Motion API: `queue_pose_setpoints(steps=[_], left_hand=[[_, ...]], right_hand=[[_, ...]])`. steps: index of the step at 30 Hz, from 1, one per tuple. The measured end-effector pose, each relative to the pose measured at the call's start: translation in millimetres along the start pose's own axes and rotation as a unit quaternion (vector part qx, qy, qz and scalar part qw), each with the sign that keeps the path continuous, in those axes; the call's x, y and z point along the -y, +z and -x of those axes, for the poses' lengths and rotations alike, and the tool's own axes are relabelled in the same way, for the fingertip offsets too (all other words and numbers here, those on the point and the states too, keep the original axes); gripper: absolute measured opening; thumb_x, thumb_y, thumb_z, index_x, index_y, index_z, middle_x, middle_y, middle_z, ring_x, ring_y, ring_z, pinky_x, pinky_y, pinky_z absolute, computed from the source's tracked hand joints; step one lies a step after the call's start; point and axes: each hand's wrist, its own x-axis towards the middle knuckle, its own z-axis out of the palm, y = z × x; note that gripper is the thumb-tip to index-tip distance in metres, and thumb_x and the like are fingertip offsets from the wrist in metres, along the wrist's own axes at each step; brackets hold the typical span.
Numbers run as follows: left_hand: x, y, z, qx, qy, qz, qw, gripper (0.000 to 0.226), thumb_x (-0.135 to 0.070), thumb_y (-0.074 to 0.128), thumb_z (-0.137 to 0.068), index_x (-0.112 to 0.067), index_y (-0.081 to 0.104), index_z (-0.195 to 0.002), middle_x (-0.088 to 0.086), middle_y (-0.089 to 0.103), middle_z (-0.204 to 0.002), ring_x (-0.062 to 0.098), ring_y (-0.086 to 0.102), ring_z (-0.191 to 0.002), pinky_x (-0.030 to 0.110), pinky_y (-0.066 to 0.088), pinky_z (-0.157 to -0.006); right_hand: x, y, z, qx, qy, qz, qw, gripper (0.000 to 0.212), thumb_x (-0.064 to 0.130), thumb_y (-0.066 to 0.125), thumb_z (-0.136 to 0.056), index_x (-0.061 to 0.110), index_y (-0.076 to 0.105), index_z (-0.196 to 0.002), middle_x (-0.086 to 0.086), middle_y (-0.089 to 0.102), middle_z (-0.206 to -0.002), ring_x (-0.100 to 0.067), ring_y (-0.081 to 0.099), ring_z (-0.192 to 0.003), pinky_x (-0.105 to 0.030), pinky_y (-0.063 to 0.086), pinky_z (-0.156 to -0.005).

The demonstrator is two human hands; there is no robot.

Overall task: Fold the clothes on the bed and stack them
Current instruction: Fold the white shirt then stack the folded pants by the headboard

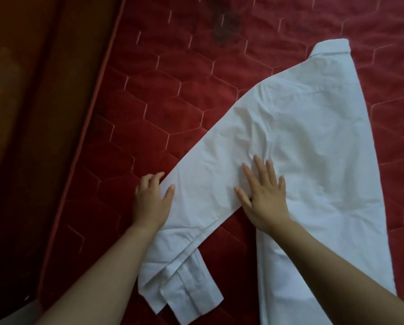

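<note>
Nearest to me the cuffs (pixel 187 292) lie on the red bed (pixel 173 90). My left hand (pixel 153 198) grips the sleeve (pixel 203 184) edge. My right hand (pixel 263 198) presses flat, fingers straight, on the white shirt (pixel 308 127). The collar (pixel 332 46) lies farthest.

White shirt (pixel 301 137) on red quilted mattress (pixel 173 78), left hand (pixel 153 198) gripping sleeve (pixel 196 202), right hand (pixel 264 195) flat.

A red bed (pixel 177 118) fills the view from 12 to 5 o'clock, its cover quilted in pale hexagon stitching. A corded edge (pixel 95 99) runs diagonally from 12 toward 7 o'clock. Beyond it, at 9 o'clock, lies dark brown wood (pixel 32 113), perhaps a frame or floor. A dark patch (pixel 226 22) marks the cover at 12 o'clock. The light is dim.
</note>
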Motion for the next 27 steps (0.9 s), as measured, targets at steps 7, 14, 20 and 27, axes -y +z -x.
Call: queue_pose_setpoints(steps=[7,14,20,27], left_hand=[[46.6,-14.4,26.2,0.113,-0.011,0.003,0.993,0.028,-0.038,0.060,-0.086,-0.011,0.061,-0.085,0.008,0.062,-0.085,0.032,0.059,-0.085,0.040,0.046,-0.076],[46.8,-8.3,60.9,0.052,-0.021,0.194,0.979,0.015,-0.026,0.066,-0.083,-0.022,0.054,-0.075,-0.010,0.062,-0.069,0.001,0.059,-0.066,0.017,0.042,-0.060],[50.7,-1.5,71.5,-0.023,-0.066,0.298,0.952,0.025,-0.021,0.068,-0.083,-0.039,0.050,-0.087,-0.008,0.065,-0.078,-0.006,0.059,-0.071,0.006,0.040,-0.062],[56.5,-3.2,83.5,0.042,0.013,0.248,0.968,0.017,-0.034,0.060,-0.087,-0.031,0.062,-0.104,-0.012,0.065,-0.101,-0.004,0.059,-0.093,0.004,0.041,-0.075]], right_hand=[[-15.2,9.9,0.4,0.015,-0.014,0.029,0.999,0.057,0.044,0.042,-0.093,0.033,0.024,-0.146,0.007,-0.003,-0.157,-0.016,-0.012,-0.143,-0.049,0.007,-0.113],[-21.3,3.1,27.5,-0.077,0.110,-0.034,0.990,0.058,0.035,0.057,-0.089,0.025,0.035,-0.141,-0.011,0.017,-0.153,-0.031,0.019,-0.140,-0.055,0.028,-0.106],[-16.1,1.9,44.7,-0.094,0.090,-0.076,0.989,0.060,0.035,0.058,-0.088,0.024,0.035,-0.142,-0.007,0.017,-0.154,-0.027,0.025,-0.137,-0.047,0.029,-0.106],[41.6,11.7,33.0,-0.067,-0.047,-0.039,0.996,0.050,0.040,0.055,-0.087,0.023,0.049,-0.133,-0.009,0.026,-0.151,-0.031,0.026,-0.137,-0.051,0.026,-0.107]])
